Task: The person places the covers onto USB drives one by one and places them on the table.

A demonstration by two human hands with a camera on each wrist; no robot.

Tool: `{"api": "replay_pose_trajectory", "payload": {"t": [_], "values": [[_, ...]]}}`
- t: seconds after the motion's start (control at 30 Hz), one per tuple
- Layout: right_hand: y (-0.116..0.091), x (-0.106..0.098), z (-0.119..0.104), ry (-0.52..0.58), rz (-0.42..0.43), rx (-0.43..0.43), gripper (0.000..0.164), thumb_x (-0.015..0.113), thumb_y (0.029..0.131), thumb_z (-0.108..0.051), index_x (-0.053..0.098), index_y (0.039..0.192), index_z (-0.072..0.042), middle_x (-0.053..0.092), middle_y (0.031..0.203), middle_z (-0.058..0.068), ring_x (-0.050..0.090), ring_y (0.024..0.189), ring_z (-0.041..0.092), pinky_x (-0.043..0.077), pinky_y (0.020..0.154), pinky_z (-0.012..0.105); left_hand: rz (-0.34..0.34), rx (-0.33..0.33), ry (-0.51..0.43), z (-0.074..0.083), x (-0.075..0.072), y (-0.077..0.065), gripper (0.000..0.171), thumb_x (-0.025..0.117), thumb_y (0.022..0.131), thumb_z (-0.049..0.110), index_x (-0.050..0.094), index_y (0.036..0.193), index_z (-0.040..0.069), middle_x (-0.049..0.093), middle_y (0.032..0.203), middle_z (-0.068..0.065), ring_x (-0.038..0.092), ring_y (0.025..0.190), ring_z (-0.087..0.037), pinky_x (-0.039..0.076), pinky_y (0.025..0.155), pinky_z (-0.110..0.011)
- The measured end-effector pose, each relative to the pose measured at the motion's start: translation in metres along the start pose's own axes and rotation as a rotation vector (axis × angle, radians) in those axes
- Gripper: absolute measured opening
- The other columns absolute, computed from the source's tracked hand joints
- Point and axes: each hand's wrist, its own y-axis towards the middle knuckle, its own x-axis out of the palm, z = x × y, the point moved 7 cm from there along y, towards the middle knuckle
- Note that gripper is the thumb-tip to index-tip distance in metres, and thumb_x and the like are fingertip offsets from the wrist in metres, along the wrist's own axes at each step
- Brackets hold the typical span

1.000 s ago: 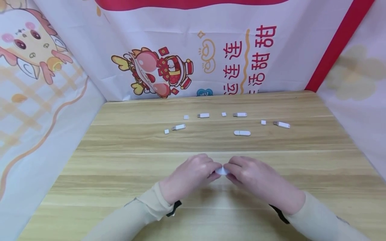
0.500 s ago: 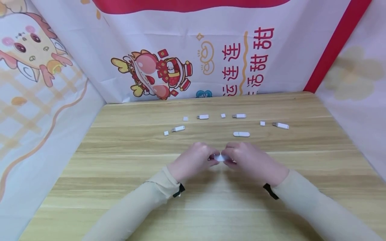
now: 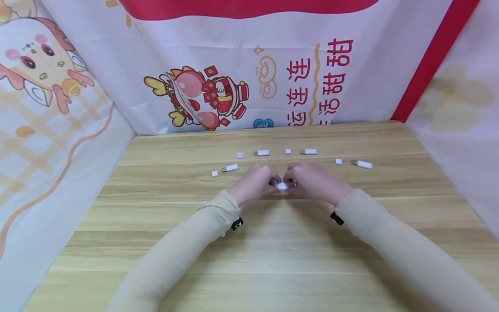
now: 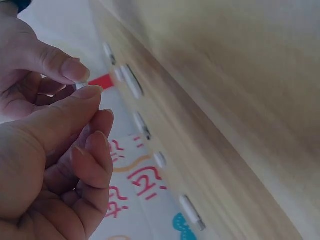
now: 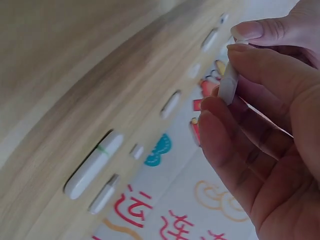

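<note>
Just above the table, in the middle of the head view, my two hands meet at a small white USB stick [image 3: 282, 186]. My left hand [image 3: 251, 184] pinches one end between thumb and fingers. The other end is pinched by my right hand [image 3: 313, 182]; in the right wrist view the white body of the stick [image 5: 228, 87] juts out below its thumb. Fingers cover much of the stick, so I cannot tell whether its cap is on. A rounded white USB stick [image 5: 93, 165], cap on, lies near the right hand; in the head view that hand hides it.
Uncapped white USB sticks [image 3: 231, 167] lie in a loose arc at the back of the wooden table [image 3: 187, 199], each with a small white cap [image 3: 214, 173] beside it. A printed cloth [image 3: 156, 43] hangs right behind the table's back edge.
Both hands, with the USB stick between them, have moved forward over the table. The right hand now covers the rounded USB stick in the head view. The sticks and caps on the table stay put.
</note>
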Motion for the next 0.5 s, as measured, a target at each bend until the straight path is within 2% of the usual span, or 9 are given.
{"api": "replay_pose_trajectory", "payload": {"t": [0.3,0.5], "values": [[0.031,0.011,0.038,0.066,-0.068,0.058,0.013,0.079,0.084,-0.007,0.078,0.097,-0.009,0.071,0.088,0.0,0.066,0.082,0.013,0.056,0.077,0.029,-0.029,-0.044,0.012,-0.03,0.003,0.036,0.012,0.078,0.085,0.007,0.078,0.097,0.008,0.073,0.087,0.0,0.064,0.079,-0.01,0.051,0.074,-0.022],[0.047,0.017,0.053,0.079,-0.109,0.076,0.009,0.076,0.088,-0.009,0.077,0.096,-0.007,0.071,0.086,0.0,0.065,0.081,0.014,0.055,0.08,0.033,-0.055,-0.079,-0.01,-0.046,0.006,0.053,0.013,0.08,0.083,0.007,0.078,0.096,0.007,0.072,0.087,0.0,0.064,0.08,-0.011,0.051,0.075,-0.022]]}}
